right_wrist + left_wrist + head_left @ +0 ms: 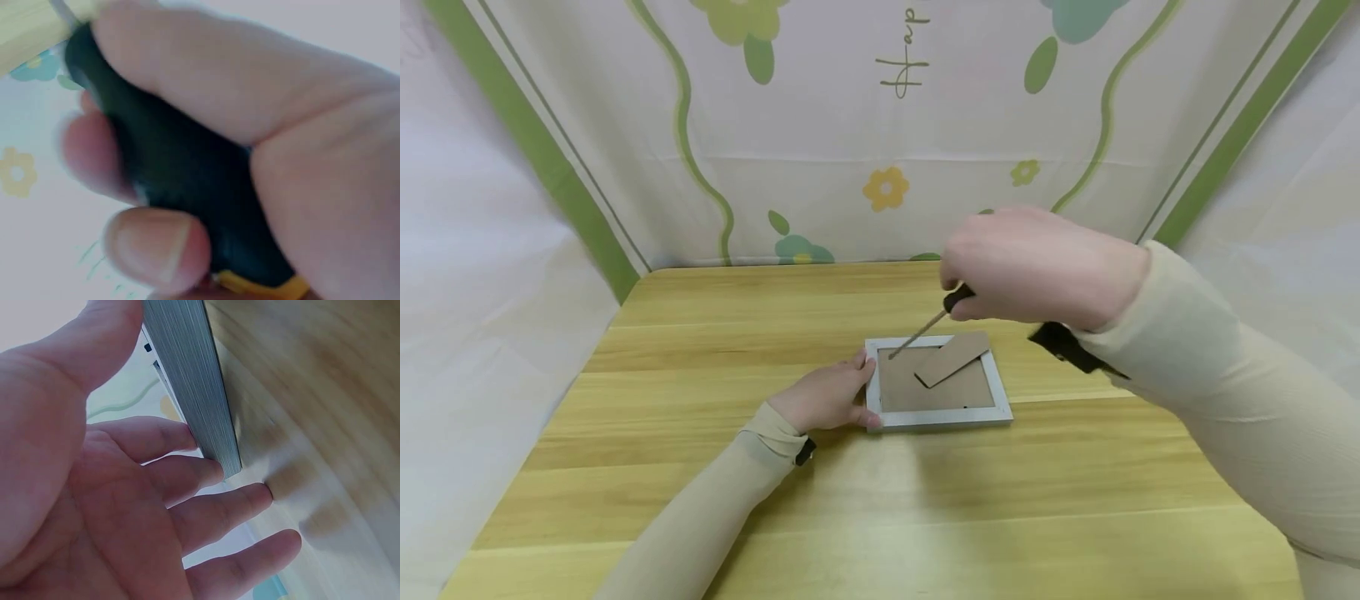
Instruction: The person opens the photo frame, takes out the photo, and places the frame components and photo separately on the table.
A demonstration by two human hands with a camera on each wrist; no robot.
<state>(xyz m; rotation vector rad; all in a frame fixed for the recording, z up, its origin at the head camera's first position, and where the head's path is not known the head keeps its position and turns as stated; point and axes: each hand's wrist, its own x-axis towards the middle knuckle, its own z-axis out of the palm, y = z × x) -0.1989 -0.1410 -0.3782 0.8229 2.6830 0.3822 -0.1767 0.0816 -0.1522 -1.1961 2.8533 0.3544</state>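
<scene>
A picture frame [1000,387] with a light grey border lies back side up on the wooden table. Its brown backing board [898,387] carries a flap-like stand [955,358] set at a slant. My left hand [823,396] holds the frame's left end, thumb at the near corner and fingers along the side; in the left wrist view two fingertips meet the grey edge [194,375]. In my right hand [1030,267] is a screwdriver, its black handle [181,162] with a yellow end wrapped by the fingers. The screwdriver's shaft [917,335] slants down to the backing's far left corner.
The wooden table [700,350] extends around the frame on every side. Behind it hangs a pale cloth [820,125] printed with flowers and green lines. A black wrist strap [1067,347] sits under the right sleeve.
</scene>
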